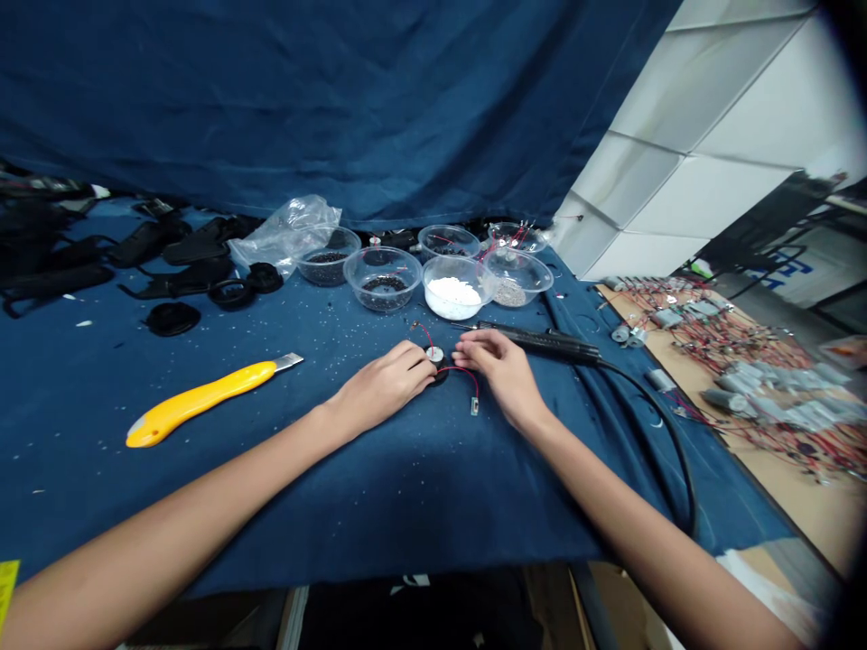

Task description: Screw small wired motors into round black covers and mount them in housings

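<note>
Both my hands rest on a blue cloth (339,469) that covers the table. My left hand (386,384) has its fingers curled and pinches a small round black and silver part (435,358) with thin red wires. My right hand (502,370) comes from the other side, fingers bent, fingertips touching the same part and its red wire (467,370). The wire loops to a tiny connector (475,406) lying on the cloth just below my right hand.
A yellow utility knife (203,399) lies to the left. Several clear bowls (383,275) of small parts, one holding white bits (452,296), stand behind. A black corded tool (542,341) lies right of my hands. Black straps (163,262) sit far left, wired motors (745,379) far right.
</note>
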Motion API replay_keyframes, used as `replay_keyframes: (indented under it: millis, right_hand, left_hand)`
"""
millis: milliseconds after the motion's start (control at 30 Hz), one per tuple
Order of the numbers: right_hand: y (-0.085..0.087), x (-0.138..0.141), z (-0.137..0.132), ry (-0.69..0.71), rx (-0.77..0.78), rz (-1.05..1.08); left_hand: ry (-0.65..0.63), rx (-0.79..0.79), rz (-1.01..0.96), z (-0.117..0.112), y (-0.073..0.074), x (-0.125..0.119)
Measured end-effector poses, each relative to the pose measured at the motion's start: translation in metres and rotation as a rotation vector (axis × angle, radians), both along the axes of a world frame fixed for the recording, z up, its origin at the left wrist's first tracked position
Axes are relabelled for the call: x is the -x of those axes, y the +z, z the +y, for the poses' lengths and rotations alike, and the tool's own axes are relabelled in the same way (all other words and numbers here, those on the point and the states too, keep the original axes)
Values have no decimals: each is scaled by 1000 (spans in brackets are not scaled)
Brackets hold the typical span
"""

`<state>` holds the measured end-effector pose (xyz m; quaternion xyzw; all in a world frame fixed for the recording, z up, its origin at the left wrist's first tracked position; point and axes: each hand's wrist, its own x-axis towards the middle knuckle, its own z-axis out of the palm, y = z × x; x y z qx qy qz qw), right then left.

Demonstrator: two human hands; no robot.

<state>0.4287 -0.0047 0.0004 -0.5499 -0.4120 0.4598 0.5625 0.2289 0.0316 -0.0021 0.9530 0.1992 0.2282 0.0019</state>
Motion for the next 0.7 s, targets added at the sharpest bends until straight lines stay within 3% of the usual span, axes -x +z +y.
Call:
replay_keyframes:
  millis: [100,200,267,367,600,700]
  right_hand:
    - [13,-21,-6,-136,120,148]
    - [22,-49,-9,-218,354,300]
    - [24,-67,-7,-247,536,381]
    - [22,-86,1,-237,660,418]
    - [12,-90,15,-324,655,339]
    - [6,-75,10,-416,421,275]
  left_hand:
    - [-2,7,2,2,-1,1]
    - [-28,30,-9,5,-2,3]
    - [-50,57,-12,8,-2,4]
    - [-69,101,-9,11,-3,5]
    - [-118,161,6,12,-3,4]
    - [-131,186,10,10,-2,6]
